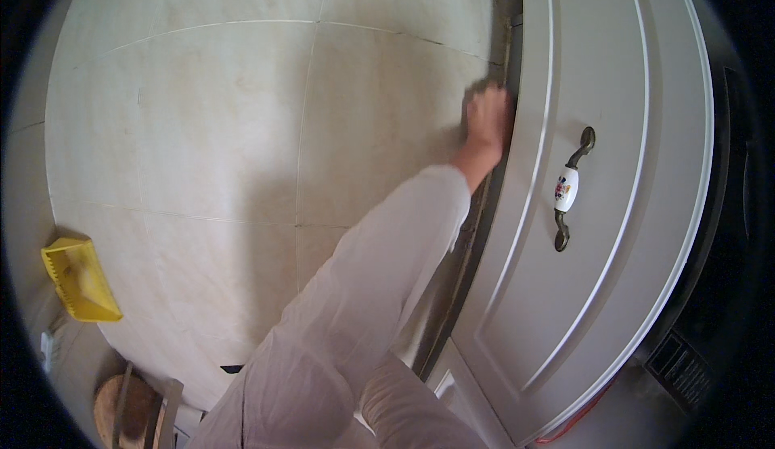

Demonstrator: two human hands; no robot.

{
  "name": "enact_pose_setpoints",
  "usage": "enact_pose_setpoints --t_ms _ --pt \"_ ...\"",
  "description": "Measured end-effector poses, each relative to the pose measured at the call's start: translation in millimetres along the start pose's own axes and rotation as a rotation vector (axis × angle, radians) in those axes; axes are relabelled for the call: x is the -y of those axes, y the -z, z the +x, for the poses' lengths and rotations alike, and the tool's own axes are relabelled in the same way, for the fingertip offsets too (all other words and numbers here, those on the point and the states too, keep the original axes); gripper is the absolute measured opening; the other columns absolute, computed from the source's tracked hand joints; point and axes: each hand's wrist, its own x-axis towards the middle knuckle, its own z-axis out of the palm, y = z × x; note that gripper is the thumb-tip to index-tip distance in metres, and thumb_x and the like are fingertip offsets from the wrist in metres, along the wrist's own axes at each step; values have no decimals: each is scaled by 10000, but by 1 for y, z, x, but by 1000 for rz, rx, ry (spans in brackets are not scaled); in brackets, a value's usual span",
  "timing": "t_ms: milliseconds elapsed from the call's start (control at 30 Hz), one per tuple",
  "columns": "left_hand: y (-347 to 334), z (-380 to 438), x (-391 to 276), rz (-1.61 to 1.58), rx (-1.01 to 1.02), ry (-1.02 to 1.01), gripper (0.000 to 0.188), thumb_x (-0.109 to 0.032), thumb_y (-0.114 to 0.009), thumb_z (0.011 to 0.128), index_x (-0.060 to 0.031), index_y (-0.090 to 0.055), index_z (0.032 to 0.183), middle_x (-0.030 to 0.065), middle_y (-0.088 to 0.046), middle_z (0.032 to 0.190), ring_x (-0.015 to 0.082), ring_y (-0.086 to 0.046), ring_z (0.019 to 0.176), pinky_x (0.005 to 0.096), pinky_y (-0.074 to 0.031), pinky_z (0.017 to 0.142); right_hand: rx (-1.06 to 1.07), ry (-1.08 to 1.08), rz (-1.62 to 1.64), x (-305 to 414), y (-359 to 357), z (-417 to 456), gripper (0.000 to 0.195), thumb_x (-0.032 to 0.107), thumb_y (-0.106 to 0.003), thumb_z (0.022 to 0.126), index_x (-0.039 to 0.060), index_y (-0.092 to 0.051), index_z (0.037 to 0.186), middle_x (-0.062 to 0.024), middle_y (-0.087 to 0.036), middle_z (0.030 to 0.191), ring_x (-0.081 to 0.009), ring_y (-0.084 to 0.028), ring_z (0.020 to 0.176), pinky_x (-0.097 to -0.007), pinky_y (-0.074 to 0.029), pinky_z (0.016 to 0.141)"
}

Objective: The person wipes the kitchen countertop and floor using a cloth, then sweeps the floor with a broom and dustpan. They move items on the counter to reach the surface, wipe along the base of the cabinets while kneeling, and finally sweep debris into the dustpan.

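Neither of my hands can be made out. Before me, a leg in pale, loose trousers [387, 261] stretches from the bottom of the head view up to the right. It ends in what looks like a bare foot [486, 116], blurred, with a dark edge around it, beside the base of a white cabinet. The cabinet's panelled front [605, 74] bears a handle [566, 189] of flowered white ceramic and dark metal. Folded pale fabric [418, 403] lies at the bottom centre; whether it is sleeve or trouser cannot be told.
A yellow dustpan [85, 279] lies on the tiled floor [212, 116] at the left. A stool or chair with a round brown seat [128, 409] stands at the lower left. A small black tip [231, 368] shows beside the trousers. Dark appliance-like surfaces [735, 207] border the cabinet.
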Motion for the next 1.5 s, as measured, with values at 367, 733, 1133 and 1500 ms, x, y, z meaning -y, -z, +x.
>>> enact_pose_setpoints --t_ms 367,733,1133,1500 --pt "24 -51 6 -32 380 25 152 -66 -525 841 -29 -668 806 198 -646 882 400 -654 802 493 -536 731 14 -15 -24 -4 -6 5 615 380 -468 963 26 -359 1455 -238 -227 1548 -461 -203 1427 -607 -171 1138" --pt "21 -3 6 -42 289 -94 168 -48 -471 861 -6 -632 836 222 -623 833 406 -627 806 498 -499 695 20 -30 -33 -7 -14 5 629 400 -467 962 29 -353 1458 -236 -201 1558 -463 -188 1431 -612 -159 1138" --pt "85 -105 1 76 651 -124 290 -37 -543 845 23 -549 1128 200 -564 1091 324 -646 908 407 -577 717 23 -31 -45 -3 -18 6 645 421 -465 961 32 -348 1461 -232 -172 1568 -466 -171 1436 -617 -147 1139" --pt "49 -41 16 210 526 -280 292 -136 -597 821 27 -595 1064 181 -588 1035 327 -635 882 397 -556 731 75 -23 -84 -7 -18 5 659 441 -464 960 34 -343 1464 -230 -146 1578 -468 -155 1440 -621 -136 1140"
